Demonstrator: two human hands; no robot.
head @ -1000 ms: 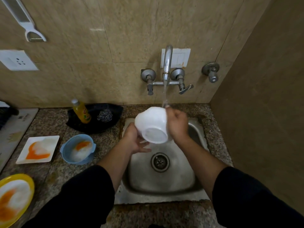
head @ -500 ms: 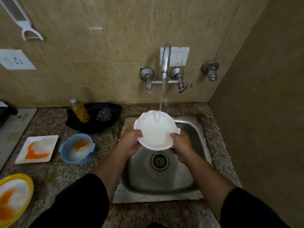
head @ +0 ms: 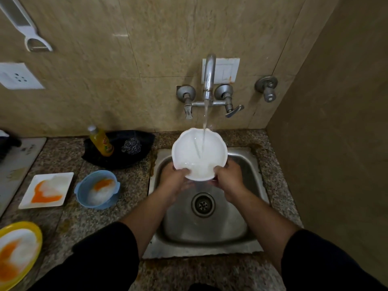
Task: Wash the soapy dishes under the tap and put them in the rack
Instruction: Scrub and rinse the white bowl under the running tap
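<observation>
white bowl (head: 199, 153) mouth up under tap (head: 209, 77) stream, left hand (head: 175, 180), right hand (head: 227, 177) gripping near rim

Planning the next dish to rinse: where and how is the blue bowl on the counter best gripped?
Probably pinch the blue bowl at its rim by the small lug on the side toward the sink, coming from above and the right. It stands upright with foam and orange residue in the middle, and the square plate lies close on its left, so that side is more crowded.
</observation>
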